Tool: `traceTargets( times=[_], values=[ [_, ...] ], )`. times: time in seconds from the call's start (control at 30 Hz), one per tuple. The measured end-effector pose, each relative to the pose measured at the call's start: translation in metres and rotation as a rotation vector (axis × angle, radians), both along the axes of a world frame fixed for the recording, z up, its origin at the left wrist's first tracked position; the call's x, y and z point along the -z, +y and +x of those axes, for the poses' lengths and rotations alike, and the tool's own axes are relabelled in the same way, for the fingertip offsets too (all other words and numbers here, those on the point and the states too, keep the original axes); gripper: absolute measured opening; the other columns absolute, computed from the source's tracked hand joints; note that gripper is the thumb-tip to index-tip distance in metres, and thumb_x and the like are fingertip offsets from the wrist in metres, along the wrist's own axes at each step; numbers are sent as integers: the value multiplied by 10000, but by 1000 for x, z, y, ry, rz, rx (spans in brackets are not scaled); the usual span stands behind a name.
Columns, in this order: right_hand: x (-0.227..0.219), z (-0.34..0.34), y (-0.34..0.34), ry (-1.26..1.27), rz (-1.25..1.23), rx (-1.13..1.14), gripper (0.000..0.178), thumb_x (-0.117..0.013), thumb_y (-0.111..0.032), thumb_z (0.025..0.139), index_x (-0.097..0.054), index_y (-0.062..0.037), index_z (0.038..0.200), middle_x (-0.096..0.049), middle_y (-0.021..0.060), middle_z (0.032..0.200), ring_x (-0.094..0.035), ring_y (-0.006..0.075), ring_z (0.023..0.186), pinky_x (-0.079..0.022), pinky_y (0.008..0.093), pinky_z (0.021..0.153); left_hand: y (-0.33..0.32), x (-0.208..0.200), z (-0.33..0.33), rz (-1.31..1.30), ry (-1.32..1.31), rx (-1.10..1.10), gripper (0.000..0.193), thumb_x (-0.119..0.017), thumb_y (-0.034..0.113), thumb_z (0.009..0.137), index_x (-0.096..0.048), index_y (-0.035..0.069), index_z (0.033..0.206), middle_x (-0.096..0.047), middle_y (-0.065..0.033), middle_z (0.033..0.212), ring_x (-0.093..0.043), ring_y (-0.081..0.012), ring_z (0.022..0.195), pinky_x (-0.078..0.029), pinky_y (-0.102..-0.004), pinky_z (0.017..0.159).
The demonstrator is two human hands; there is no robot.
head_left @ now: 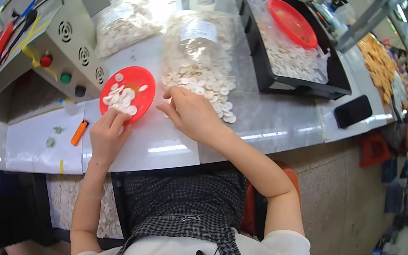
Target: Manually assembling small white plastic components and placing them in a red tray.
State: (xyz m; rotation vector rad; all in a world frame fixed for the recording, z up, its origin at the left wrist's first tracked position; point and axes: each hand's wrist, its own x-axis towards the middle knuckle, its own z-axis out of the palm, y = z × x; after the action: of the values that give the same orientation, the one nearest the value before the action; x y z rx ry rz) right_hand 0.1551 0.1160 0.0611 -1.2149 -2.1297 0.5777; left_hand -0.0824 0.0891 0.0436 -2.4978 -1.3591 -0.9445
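My left hand (108, 134) grips the near rim of a shallow red plate (146, 99), fingers over the edge. Several white round discs (123, 98), like button blanks, lie in it. Just right of the plate is my right hand (190, 113), its fingers bent and a gap showing between thumb and forefinger; I see nothing held there. Beyond that hand, a clear plastic bag (176, 28) with a white label lies on the table, more white discs (210, 89) heaped at its near end. The right palm is hidden.
A grey machine (74, 58) with coloured buttons stands at left, an orange lighter (79, 132) near it. Another bag of discs (124, 28) lies behind. At right are a black tray (305, 88) holding discs and a red plate (292, 22), and a phone (353, 112).
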Motion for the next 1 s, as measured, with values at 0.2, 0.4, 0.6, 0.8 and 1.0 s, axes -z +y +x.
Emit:
traceTargets(
  times=[0.2,0.4,0.6,0.8,1.0],
  values=[
    [-4,10,-13,630,-801,-138,500,-493,-353,991,-373,-27,1350,-645,153,981,-678,221,710,-557,324,576,-22,-29,10,122,52,119,259,-713,-12,647,-637,67,881,-609,-57,835,-623,-231,714,-498,-328,603],
    [1,18,-35,1139,-843,-75,501,-522,-325,971,-390,-46,1366,-604,116,1115,-659,172,867,-582,324,515,-31,-66,40,138,188,258,297,-735,26,639,-648,82,917,-599,-33,874,-603,-202,768,-485,-320,616],
    [-48,102,-29,1046,-474,220,309,-565,-302,933,-632,-16,1029,-687,86,885,-668,172,709,-545,322,469,-56,-166,93,93,195,508,298,-693,115,656,-644,76,947,-592,-49,921,-585,-233,919,-470,-351,801],
    [-94,233,-13,896,-183,547,316,-538,-237,944,-534,-62,1207,-642,85,1071,-661,179,861,-568,308,545,-87,-219,136,27,620,677,150,-637,168,697,-693,53,775,-621,-49,750,-560,-174,744,-437,-285,729],
    [-81,306,6,98,259,815,405,-472,-215,957,-400,-33,1312,-589,176,1158,-662,241,886,-566,324,584,-69,-243,136,-53,1414,1176,502,-650,367,659,-595,148,1108,-550,-114,983,-520,-230,899,-411,-391,658]
  ],
)
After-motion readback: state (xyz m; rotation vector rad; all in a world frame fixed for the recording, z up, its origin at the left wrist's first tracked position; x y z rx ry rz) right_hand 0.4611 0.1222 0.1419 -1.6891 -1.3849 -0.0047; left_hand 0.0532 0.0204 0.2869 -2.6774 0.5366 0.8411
